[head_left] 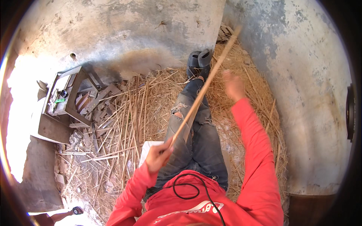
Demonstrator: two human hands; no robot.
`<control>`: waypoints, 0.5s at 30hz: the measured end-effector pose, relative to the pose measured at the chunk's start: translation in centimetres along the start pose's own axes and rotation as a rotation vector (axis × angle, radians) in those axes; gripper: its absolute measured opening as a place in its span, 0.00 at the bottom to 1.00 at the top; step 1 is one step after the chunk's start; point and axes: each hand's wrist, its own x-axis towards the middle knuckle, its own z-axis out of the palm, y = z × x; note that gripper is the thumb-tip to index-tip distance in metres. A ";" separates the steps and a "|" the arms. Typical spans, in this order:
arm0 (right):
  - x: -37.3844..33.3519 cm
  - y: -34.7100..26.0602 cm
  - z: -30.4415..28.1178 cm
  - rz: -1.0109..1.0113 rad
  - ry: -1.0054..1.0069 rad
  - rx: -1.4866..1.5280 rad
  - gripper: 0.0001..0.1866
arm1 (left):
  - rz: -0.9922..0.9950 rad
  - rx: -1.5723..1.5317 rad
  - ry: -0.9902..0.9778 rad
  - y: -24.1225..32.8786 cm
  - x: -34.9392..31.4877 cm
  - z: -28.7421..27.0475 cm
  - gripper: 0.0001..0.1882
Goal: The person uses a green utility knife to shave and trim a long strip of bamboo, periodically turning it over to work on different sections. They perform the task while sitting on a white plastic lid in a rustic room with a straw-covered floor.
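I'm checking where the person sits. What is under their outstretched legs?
Loose straw lies under the legs. A white seat edge shows beside the left hand; the rest is covered.

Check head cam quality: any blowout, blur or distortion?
Head view: left edge blown out by sunlight beside the wooden crate; right hand motion-blurred, as is the far end of the stick; left hand sharper; fisheye bends the concrete wall, with a dark vignette at the rim.

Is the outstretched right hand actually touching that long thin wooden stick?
Apart. In the head view the right hand hangs blurred over the straw, with a plain gap to the long thin wooden stick, gripped only by the left hand.
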 end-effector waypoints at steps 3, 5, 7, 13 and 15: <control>6.5 14.9 -5.9 0.228 0.279 -0.015 0.40 | 0.038 0.146 -0.145 -4.5 -5.7 -5.1 0.23; 7.6 20.5 -9.7 0.289 0.310 -0.077 0.42 | 0.014 0.017 -0.085 -6.3 -7.4 -6.5 0.20; 7.1 21.1 -10.8 0.275 0.266 -0.078 0.42 | 0.062 0.006 0.051 -6.8 -6.3 -6.2 0.19; -2.0 4.8 -7.0 -0.230 0.081 0.062 0.38 | 0.131 -0.139 0.136 -0.7 2.1 -2.1 0.24; -6.4 -1.9 -7.2 -0.384 -0.116 0.113 0.35 | 0.174 -0.218 0.086 0.6 3.9 -0.8 0.23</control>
